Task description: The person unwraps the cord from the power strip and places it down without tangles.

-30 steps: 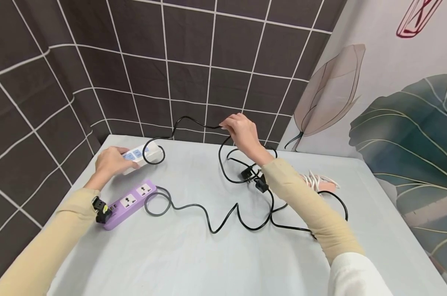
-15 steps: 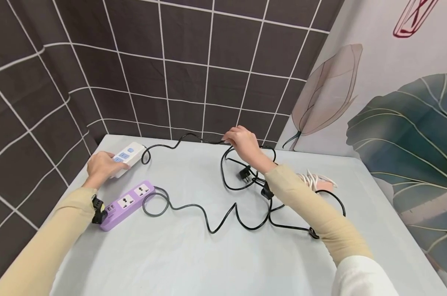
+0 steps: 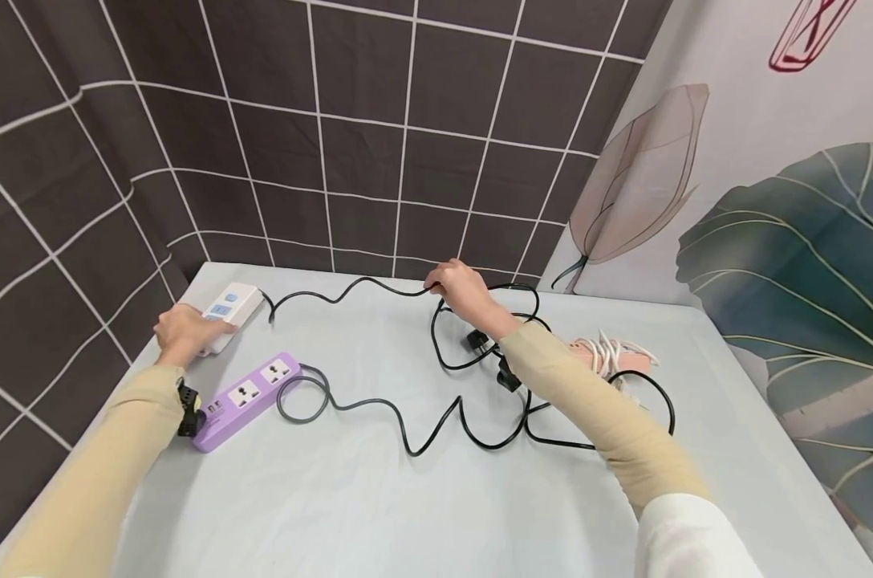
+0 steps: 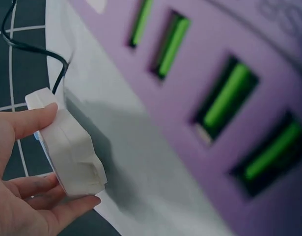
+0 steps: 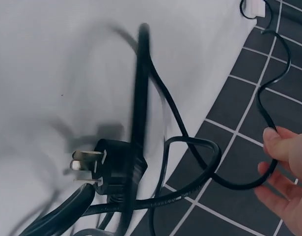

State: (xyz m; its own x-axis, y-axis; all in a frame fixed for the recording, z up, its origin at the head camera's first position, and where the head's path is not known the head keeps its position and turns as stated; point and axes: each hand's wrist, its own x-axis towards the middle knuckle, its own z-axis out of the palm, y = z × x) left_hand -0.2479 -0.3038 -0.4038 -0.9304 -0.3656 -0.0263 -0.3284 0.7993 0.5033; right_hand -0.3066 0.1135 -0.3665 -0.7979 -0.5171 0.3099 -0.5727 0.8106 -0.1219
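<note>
The white power strip (image 3: 240, 302) is smooth, matt plastic; the purple strip (image 3: 250, 404), smooth plastic. The black cord (image 3: 364, 279) looks rubbery, slightly glossy, the plug pins (image 5: 86, 154) shiny metal, the bench cover (image 3: 408, 514) matt cloth.

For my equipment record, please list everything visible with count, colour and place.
White power strip: 1, white, rear left
Purple power strip: 1, purple, left
Pink power strip: 1, pink, right
White cord: 1 bundle, white, right
Black cords: count unclear, black, across table
Black plugs: 2, black, right of centre
Table: 1, pale grey, below
Grid backdrop: 1, dark, behind
Printed backdrop: 1, pale, right
Wrist device: 1, black, left wrist
Sleeves: 2, beige, forearms
Left hand: 1, holding white power strip
Right hand: 1, pinching black cord
</note>
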